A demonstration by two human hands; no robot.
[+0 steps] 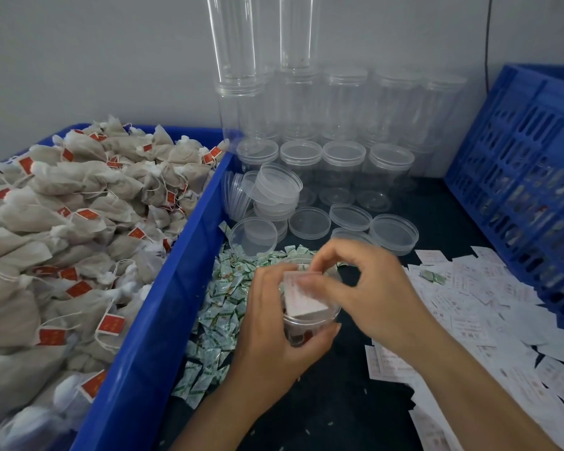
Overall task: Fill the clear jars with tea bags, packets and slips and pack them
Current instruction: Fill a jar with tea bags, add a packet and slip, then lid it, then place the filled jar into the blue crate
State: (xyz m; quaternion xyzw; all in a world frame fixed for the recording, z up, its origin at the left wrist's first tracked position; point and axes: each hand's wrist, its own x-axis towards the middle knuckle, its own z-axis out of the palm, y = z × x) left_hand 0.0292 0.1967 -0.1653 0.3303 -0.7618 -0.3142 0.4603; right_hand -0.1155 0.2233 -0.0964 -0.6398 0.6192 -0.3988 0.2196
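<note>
My left hand (274, 323) grips a clear jar (310, 323) from its left side, low in the middle of the view. A white paper slip (303, 297) stands in the jar's mouth, and my right hand (365, 288) pinches its top edge with curled fingers. Dark contents show through the jar's lower wall. A heap of tea bags (62, 229) with red tags fills the blue bin (163, 320) on the left. Small green-and-white packets (222, 304) lie in a pile beside the bin. Loose white slips (489, 307) are scattered on the right.
Empty clear jars (342, 125) stand stacked against the back wall, with loose clear lids (310, 222) in front of them. A blue slatted crate (528, 190) leans at the right. The dark tabletop (332, 402) shows below the hands.
</note>
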